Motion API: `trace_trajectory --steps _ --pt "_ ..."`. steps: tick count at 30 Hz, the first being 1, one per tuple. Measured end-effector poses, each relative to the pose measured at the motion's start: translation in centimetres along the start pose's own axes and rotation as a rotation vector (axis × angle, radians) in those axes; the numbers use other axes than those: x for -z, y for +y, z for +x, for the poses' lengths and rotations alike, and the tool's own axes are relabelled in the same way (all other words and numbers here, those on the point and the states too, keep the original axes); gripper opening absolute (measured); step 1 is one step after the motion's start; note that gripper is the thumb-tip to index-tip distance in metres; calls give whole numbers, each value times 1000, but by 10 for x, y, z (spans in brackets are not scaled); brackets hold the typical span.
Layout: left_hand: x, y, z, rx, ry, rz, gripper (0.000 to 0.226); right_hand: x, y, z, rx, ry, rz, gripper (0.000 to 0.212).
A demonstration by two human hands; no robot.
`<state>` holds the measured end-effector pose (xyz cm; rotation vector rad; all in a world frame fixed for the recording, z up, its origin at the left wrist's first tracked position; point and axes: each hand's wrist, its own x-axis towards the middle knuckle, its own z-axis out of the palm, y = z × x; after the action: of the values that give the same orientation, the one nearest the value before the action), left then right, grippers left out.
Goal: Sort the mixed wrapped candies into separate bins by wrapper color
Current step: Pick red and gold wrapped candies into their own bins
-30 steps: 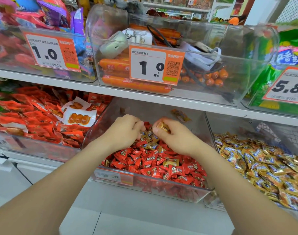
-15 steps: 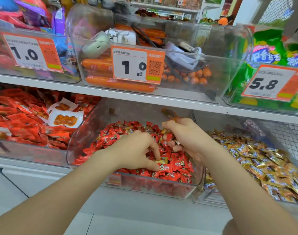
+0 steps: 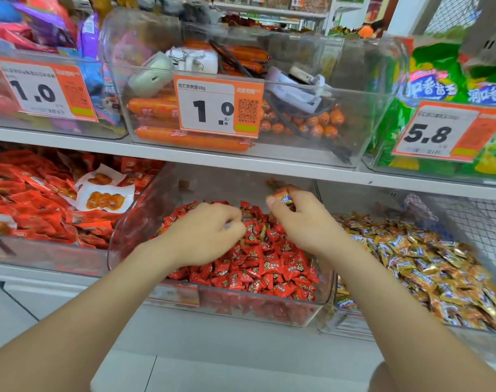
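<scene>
item under sort: one gold candy (image 3: 282, 198), pinched between the thumb and curled fingers of the right hand (image 3: 303, 222), held above the back right part of the red bin (image 3: 255, 309) and clear of its pile. the left hand (image 3: 207, 233) rests knuckles-up on the red candies (image 3: 265, 267) near the middle of the red bin, fingers curled under; whether it has hold of anything cannot be told. a few gold wrappers show among the red ones between the two hands, so the red bin is judged not yet fully sorted. the gold bin (image 3: 344, 321) stands just right of the red bin, touching or nearly touching it, well filled. a shelf (image 3: 241, 162) runs above the red bin, with a price tag (image 3: 218, 107) above that. risks: the pinch takes only one end of the gold candy, so a quick swing to the right could drop it back among the red ones; the shelf sits low over the back of the red bin, and a lifted hand could knock against it; the left hand, raking unseen, could bring up red pieces with gold. change noted: half a second earlier the left hand's fingers were stretched down to a gold piece by the front wall of the red bin; they are now tucked under, farther back on the pile, and the gold candy shows more plainly at the right thumb.
</scene>
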<state>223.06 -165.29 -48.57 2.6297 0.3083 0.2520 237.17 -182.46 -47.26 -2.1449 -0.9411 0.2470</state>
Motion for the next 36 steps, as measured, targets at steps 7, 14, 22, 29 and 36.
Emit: trace_trajectory --steps 7,14,22,29,36 --pt "5 -39 16 147 209 147 36 -14 -8 7 -88 -158 35 30" --pt "-8 -66 37 110 -22 320 29 -21 -22 16 -259 -222 170 24" --pt "0 -64 32 101 -49 170 21 -20 -27 20 -434 -176 362 22" --pt "12 -45 23 111 21 81 23 -18 -27 23 -329 -74 156 46" --pt "0 -39 25 20 -125 165 14 -12 -14 15 -32 -289 73 22"
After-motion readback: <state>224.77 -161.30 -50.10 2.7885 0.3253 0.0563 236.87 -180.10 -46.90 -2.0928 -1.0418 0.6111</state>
